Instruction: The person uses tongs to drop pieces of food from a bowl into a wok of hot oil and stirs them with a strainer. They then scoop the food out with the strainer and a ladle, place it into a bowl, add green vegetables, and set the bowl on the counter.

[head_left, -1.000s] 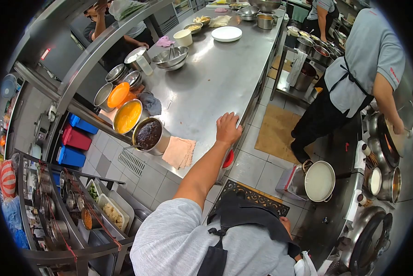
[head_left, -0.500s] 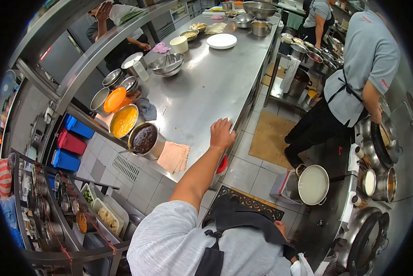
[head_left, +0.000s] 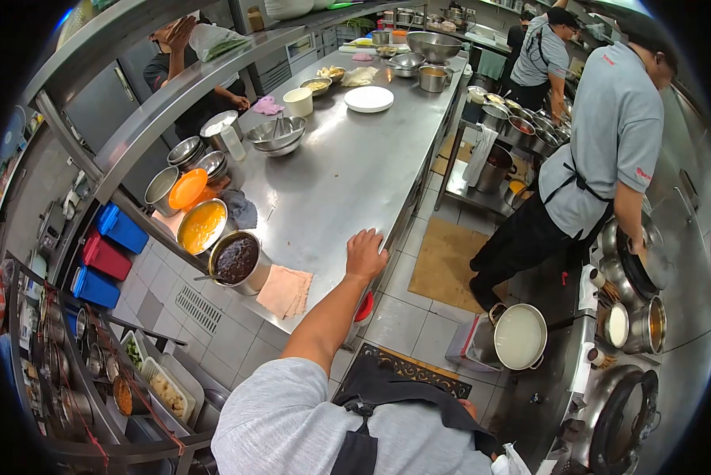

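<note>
My left hand [head_left: 365,254] lies palm down on the right edge of the steel table [head_left: 324,186], fingers stretched out and holding nothing. Nearest to it on the tabletop is a folded pink cloth [head_left: 285,292]. Beside the cloth stand a steel pot of dark sauce [head_left: 237,260] with a handle sticking out, and a pot of orange-yellow liquid [head_left: 202,227]. Only a small part of my right hand [head_left: 468,408] shows past my black apron [head_left: 419,388]; its fingers are hidden.
At the right, a co-worker [head_left: 597,142] reaches over a wok [head_left: 628,253]. A large pot of whitish liquid [head_left: 520,336] stands beside the stove. White plates [head_left: 369,99] and steel bowls [head_left: 276,135] sit farther along the table. A rack with food trays [head_left: 165,393] is at lower left.
The view has tilted up slightly, showing more of the kitchen's far end, and the scene has shifted left. My left hand stays on the table edge.
</note>
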Available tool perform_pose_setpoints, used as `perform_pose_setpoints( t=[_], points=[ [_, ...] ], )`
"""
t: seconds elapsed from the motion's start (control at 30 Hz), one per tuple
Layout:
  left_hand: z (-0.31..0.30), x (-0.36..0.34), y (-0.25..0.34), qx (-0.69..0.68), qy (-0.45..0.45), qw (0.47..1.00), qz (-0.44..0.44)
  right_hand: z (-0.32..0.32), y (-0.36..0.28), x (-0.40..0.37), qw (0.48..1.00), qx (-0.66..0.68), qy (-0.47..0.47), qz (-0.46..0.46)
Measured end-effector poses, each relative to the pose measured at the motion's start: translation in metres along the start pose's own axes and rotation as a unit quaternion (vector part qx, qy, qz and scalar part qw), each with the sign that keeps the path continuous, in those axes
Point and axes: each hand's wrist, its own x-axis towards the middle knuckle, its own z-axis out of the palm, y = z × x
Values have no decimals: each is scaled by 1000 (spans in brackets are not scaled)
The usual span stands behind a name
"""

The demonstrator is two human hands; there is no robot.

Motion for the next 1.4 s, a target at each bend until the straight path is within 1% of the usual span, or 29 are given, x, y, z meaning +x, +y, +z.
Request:
perform_pose_setpoints(
  t=[0.07, 0.17, 0.27, 0.37, 0.5, 0.57, 0.67, 0.77, 0.87, 0.97, 1.03, 1.07, 1.1, 1.13, 1.2, 1.27, 1.3, 1.33, 1.4],
  points=[
    [0, 0, 0, 3, 1, 1000, 0, 12, 30, 15, 998, -27, 44, -43],
    [0, 0, 0, 2, 1, 1000, -3, 10, 23, 13, 999, -29, 31, 0],
    [0, 0, 0, 4, -2, 1000, -4, 7, 21, 13, 997, -73, 21, 18],
    [0, 0, -1, 2, -2, 1000, -4, 9, 21, 14, 999, -40, 12, 27],
    [-1, 0, 0, -4, -7, 1000, -5, 3, 6, -1, 998, -54, 13, 0],
    [-3, 0, 1, -6, -10, 1000, -7, 3, 7, -2, 998, -64, 24, -9],
    [-3, 0, 1, -6, -13, 1000, -11, 3, 13, 1, 997, -74, 34, 7],
    [-2, 0, 1, -6, -6, 1000, -8, 7, 16, 6, 996, -80, 38, -11],
    [0, 1, 0, -5, 3, 1000, -1, -1, 2, -2, 1000, -20, 18, -1],
    [1, 1, 0, 1, 12, 1000, 12, -1, 4, -4, 999, 12, 21, -24],
    [3, 2, -1, 0, 15, 1000, 13, 1, 15, 7, 1000, 10, 1, -18],
    [3, 2, -1, -1, 15, 1000, 15, 1, 8, -2, 1000, 10, -8, -13],
    [4, 2, -2, 2, 22, 1000, 21, 0, 2, -12, 1000, 0, 8, -2],
    [4, 2, -2, 3, 27, 999, 30, -5, -25, -28, 1000, -10, 25, 11],
    [9, 4, -8, 1, 47, 997, 67, 2, -19, -31, 997, 31, 65, -4],
    [8, 10, -5, -41, 55, 994, 83, 6, -14, -30, 996, 23, 80, 45],
    [7, 9, -1, -23, 79, 991, 103, 9, -5, -25, 996, 26, 81, 39],
    [4, 11, 0, -23, 20, 996, 85, 11, 4, -23, 996, 28, 82, 33],
    [12, 8, -6, -13, 74, 989, 128, 11, 2, -28, 992, -53, 109, 14]
  ],
)
